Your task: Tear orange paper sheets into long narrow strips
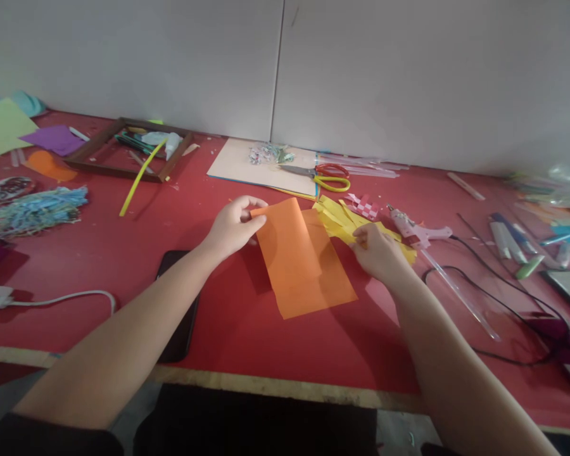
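My left hand (235,227) pinches the upper left corner of a sheet of orange paper (289,247) between thumb and fingers. The sheet is partly folded over and slopes down to the red table, its lower edge towards me. To its right, my right hand (377,250) is closed with curled fingers over a pile of yellow paper pieces (338,218); what lies between the fingertips is hidden. Pink-and-white checked paper (362,206) lies just behind the yellow pile. A pink glue gun (418,229) rests to the right of my right hand.
Scissors (320,174) lie on a cream board (247,159) at the back. A wooden frame (118,166) stands left, with a yellow strip (142,177) across it. A black phone (183,323) lies under my left forearm. The glue gun's cable (494,278) loops at right, near pens (508,237).
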Tool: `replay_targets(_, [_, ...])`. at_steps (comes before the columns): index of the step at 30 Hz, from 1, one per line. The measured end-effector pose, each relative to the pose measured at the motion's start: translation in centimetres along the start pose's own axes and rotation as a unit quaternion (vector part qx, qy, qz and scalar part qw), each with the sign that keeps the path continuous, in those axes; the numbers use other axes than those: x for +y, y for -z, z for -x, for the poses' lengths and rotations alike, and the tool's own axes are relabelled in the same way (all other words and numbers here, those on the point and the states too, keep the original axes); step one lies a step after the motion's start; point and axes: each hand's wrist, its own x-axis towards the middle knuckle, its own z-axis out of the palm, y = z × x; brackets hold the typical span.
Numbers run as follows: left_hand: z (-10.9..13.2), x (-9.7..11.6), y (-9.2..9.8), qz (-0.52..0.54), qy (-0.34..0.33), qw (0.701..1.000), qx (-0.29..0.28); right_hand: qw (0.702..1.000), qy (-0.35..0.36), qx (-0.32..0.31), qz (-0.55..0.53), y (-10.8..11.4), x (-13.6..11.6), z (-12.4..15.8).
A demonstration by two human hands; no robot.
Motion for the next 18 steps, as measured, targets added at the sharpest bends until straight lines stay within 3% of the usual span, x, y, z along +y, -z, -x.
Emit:
replay_targets(3, [-0.1,0.0,0.0,0.007,0.006,1.0,-0.009,0.991,-0.001,0.081,-0.103,1.1,-1.5,0.7])
replay_targets(5, [-0.1,0.0,0.0,0.008,0.01,1.0,-0.015,0.966,0.023,0.137,-0.217,1.9,-2.9,1.5])
replay_targets(6, [-0.1,-0.1,0.0,0.007,0.01,1.0,-0.017,0.945,0.025,0.131,-0.298,2.1,-3.7,1.9])
replay_targets(8, [-0.1,0.0,0.0,0.002,0.006,1.0,-0.019,0.897,-0.004,0.042,-0.44,2.3,-5.2,3.0])
replay_targets(10, [-0.1,0.0,0.0,-0.001,0.001,1.0,-0.022,0.865,-0.032,-0.051,-0.498,2.1,-6.6,3.9])
replay_targets(13, [-0.2,0.0,0.0,-0.006,-0.008,1.0,-0.024,0.879,-0.004,-0.161,-0.449,1.3,-8.1,5.1])
replay_targets(18, [-0.3,-0.3,0.0,-0.001,-0.021,0.999,-0.025,0.91,0.031,-0.208,-0.357,0.4,-8.7,5.8])
